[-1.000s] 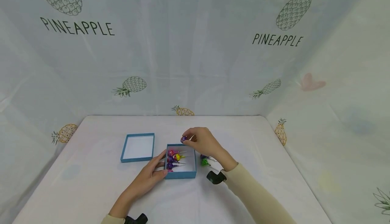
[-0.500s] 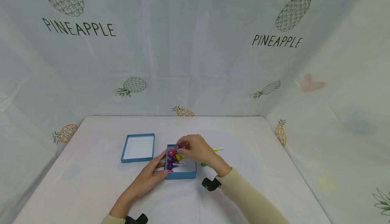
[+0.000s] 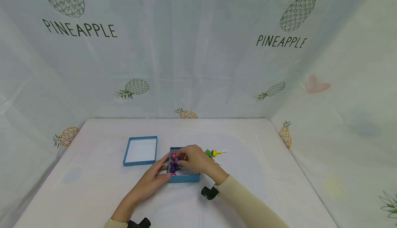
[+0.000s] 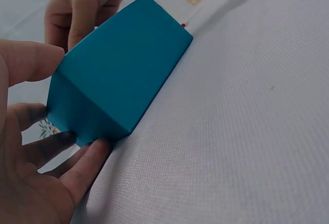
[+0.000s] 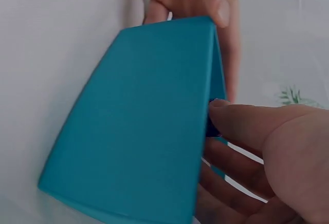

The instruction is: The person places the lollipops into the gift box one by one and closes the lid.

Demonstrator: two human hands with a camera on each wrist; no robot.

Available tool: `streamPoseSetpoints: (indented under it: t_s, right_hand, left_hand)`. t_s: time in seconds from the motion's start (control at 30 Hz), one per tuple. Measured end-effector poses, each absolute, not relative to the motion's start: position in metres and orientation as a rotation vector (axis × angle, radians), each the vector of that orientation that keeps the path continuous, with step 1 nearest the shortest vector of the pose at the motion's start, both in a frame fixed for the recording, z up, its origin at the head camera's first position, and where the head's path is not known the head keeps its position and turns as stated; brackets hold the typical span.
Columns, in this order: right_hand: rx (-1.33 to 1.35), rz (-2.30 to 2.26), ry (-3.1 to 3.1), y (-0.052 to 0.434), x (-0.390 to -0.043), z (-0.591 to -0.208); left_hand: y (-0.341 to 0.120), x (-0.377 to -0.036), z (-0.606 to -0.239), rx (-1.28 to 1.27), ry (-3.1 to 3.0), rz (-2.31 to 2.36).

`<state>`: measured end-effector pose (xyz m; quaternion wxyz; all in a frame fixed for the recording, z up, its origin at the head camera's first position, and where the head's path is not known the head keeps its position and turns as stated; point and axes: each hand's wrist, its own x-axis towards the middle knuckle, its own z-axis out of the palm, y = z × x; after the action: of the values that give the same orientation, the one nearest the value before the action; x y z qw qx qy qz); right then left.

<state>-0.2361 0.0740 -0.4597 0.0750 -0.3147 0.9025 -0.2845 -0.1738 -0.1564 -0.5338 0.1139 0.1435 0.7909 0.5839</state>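
Observation:
A blue box (image 3: pixel 184 178) with a white inside stands uncovered on the table. My left hand (image 3: pixel 152 177) holds its left side, thumb at the near corner and fingers spread along the wall. Inside the box, my right hand (image 3: pixel 193 158) pinches a purple-wrapped lollipop (image 5: pixel 212 126) between thumb and fingers, mostly hidden by the hand and the box wall. A pink lollipop (image 3: pixel 174 155) and a purple lollipop (image 3: pixel 172 169) lie along the box's left wall. To the right, a green lollipop (image 3: pixel 208 153) and a yellow lollipop (image 3: pixel 214 153) rest on the table.
The blue-rimmed lid (image 3: pixel 139 163) lies inside up, left of the box and farther back. A white cloth (image 3: pixel 102 183) covers the table. Behind it hangs a pineapple-printed curtain (image 3: pixel 198 55).
My right hand has moved left and toward me, bringing the purple lollipop from above the box's far edge down into it. The green and yellow lollipops outside are uncovered. My left hand stays put.

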Motion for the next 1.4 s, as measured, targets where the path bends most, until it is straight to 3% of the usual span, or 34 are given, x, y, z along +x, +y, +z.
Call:
streamPoseSetpoints:
  t_s: [1.4]
  right_hand:
    - [-1.007,-0.549,2.869,0.063,-0.227,-0.479]
  left_hand:
    - [-0.156,-0.175,-0.538,0.411,2.319,1.716]
